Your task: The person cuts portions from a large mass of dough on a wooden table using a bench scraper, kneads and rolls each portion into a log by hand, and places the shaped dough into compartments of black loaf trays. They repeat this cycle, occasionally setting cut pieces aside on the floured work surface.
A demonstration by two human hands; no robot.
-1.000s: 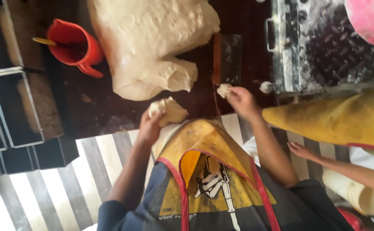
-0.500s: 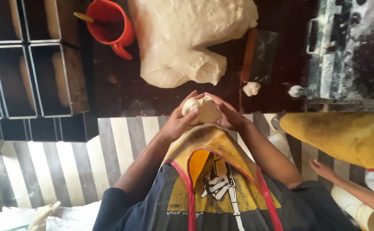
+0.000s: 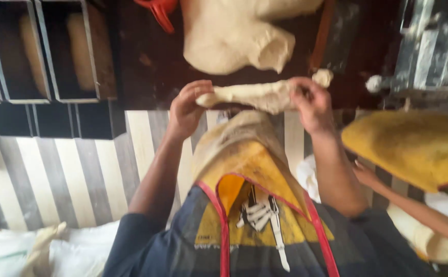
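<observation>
Both my hands hold one pale piece of dough, stretched into a long roll over the near edge of the dark worktable. My left hand grips its left end and my right hand grips its right end. Beyond the roll lies a large mound of dough on the table. A small dough lump sits just past my right hand. My yellow apron hangs below the roll.
Dark loaf tins holding shaped dough stand at the left. A red cup is at the top edge. A metal machine stands at the right. Another person in yellow is beside me, one hand near my right arm. The floor is striped.
A second ago my hands were apart, each at a small piece of dough. They then met on one lump, which is now pulled out into a long roll.
</observation>
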